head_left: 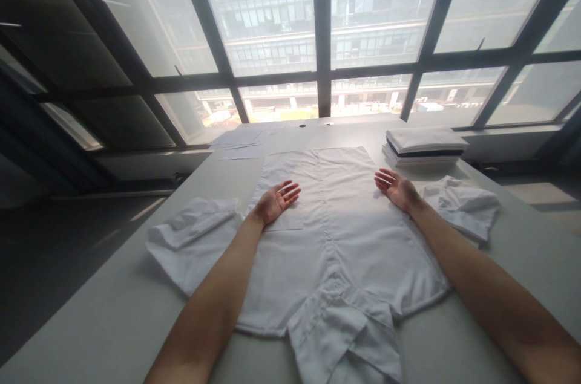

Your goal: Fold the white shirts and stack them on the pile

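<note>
A white button-front garment (pixel 349 227) lies spread on the table, its row of buttons running down the middle. One sleeve (pixel 195 233) reaches out to the left, creased, while the other sleeve (pixel 463 205) is bunched at the right. At the near end a crumpled white part (pixel 345 335) of cloth hangs toward me. Over the garment's left half is my left hand (pixel 275 202), palm up with the fingers stretched out and nothing in it. My right hand (pixel 397 189) is at the garment's right edge, likewise palm up, open and holding nothing. Whether either hand touches the cloth, I cannot tell.
Toward the back right of the white table (pixel 113 305) stands a stack of folded cloth (pixel 424 145), white with a dark layer. Several sheets of paper (pixel 238 143) lie at the far left. Large framed windows (pixel 272 15) rise beyond the table.
</note>
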Motion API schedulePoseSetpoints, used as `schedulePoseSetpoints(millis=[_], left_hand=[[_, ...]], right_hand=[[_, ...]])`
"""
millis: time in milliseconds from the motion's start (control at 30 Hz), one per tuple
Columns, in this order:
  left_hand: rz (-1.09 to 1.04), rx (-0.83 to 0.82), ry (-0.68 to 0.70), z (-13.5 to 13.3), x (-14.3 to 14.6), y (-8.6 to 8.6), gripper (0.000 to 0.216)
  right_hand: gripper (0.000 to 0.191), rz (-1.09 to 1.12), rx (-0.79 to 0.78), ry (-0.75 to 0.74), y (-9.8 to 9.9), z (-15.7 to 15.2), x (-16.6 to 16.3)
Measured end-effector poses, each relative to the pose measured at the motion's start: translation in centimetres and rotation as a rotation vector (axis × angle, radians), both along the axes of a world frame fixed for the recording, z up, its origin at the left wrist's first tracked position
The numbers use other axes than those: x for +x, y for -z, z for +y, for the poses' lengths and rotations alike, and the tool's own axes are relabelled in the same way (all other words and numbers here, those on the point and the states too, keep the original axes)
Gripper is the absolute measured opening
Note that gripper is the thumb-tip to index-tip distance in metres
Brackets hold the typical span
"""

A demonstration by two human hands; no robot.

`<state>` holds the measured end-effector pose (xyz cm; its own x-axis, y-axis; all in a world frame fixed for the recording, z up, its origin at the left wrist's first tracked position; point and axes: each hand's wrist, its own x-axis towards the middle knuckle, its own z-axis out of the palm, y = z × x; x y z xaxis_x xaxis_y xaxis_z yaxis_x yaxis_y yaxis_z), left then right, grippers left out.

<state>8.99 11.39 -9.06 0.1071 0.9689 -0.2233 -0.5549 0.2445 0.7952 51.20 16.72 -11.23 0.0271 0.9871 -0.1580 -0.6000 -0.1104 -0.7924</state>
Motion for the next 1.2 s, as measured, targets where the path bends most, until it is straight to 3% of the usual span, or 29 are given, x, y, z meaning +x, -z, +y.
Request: schedulePoseSetpoints(millis=[1200], left_hand=[[-0.003, -0.006, 0.001, -0.07, 0.00, -0.04, 0.029]], right_hand=[[0.018, -0.007, 0.003, -0.002, 0.11, 0.08, 0.11]])
